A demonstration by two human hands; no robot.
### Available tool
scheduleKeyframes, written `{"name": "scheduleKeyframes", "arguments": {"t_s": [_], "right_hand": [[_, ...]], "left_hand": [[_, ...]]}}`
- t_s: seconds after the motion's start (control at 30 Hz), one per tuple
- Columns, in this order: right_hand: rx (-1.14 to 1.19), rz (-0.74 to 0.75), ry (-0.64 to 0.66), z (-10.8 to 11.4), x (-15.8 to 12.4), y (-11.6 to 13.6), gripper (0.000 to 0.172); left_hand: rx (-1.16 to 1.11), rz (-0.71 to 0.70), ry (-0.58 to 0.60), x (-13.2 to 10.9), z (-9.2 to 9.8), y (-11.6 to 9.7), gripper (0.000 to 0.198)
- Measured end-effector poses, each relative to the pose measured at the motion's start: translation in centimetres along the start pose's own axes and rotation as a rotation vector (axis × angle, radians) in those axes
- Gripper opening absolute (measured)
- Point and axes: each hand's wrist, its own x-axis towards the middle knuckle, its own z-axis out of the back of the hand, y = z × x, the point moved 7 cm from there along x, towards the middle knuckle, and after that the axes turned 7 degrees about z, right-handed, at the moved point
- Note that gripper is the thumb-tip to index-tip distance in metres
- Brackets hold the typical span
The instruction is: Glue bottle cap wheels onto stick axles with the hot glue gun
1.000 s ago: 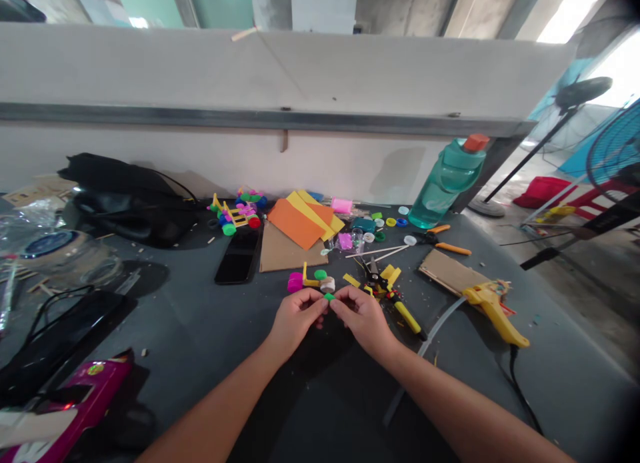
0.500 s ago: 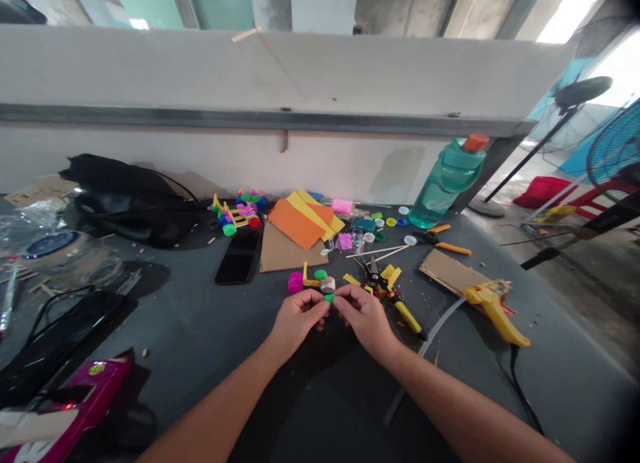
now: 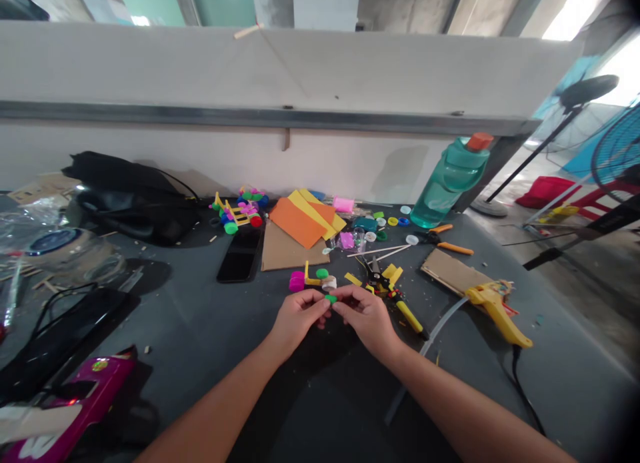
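My left hand (image 3: 299, 321) and my right hand (image 3: 367, 319) meet over the dark table top (image 3: 210, 343), their fingertips pinching a small green plastic piece (image 3: 331, 299) between them. Most of the piece is hidden by my fingers. Just beyond my hands lies a small craft-stick assembly with a pink bottle cap (image 3: 297, 281) and a yellow stick (image 3: 311, 280). A green cap (image 3: 323, 273) and a white cap (image 3: 329, 283) sit close to my fingertips. Yellow-handled cutters (image 3: 385, 286) lie beyond my right hand.
Scattered around are a yellow glue gun (image 3: 495, 304), a cardboard strip (image 3: 453, 271), orange foam sheets (image 3: 295, 223), a black phone (image 3: 240, 256), several bottle caps, a finished-looking cap-wheeled stick toy (image 3: 235, 214), a teal water bottle (image 3: 447, 186) and a black bag (image 3: 130, 199).
My hands stay together with the green piece between my fingers, with only slight finger shifts. The whole view has tilted slightly as my head moved.
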Motion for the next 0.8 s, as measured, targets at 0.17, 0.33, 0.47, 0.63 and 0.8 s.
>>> {"name": "scheduleKeyframes", "arguments": {"t_s": [0.17, 0.33, 0.47, 0.63, 0.8], "right_hand": [[-0.022, -0.015, -0.017, 0.2, 0.0, 0.0, 0.015], [0.061, 0.032, 0.03, -0.2, 0.0, 0.2, 0.023], [0.065, 0.046, 0.044, -0.4, 0.0, 0.2, 0.018], [0.08, 0.082, 0.081, -0.7, 0.0, 0.3, 0.022], [0.067, 0.087, 0.102, -0.8, 0.0, 0.2, 0.02]], "left_hand": [[0.005, -0.002, 0.013, 0.0, -0.1, 0.0, 0.022], [-0.007, -0.014, 0.023, -0.1, -0.2, -0.4, 0.021], [-0.014, -0.01, 0.033, 0.0, -0.2, -0.3, 0.021], [-0.019, -0.019, 0.051, -0.1, -0.2, -0.3, 0.024], [-0.025, -0.01, 0.062, -0.1, -0.3, -0.3, 0.023]]}}
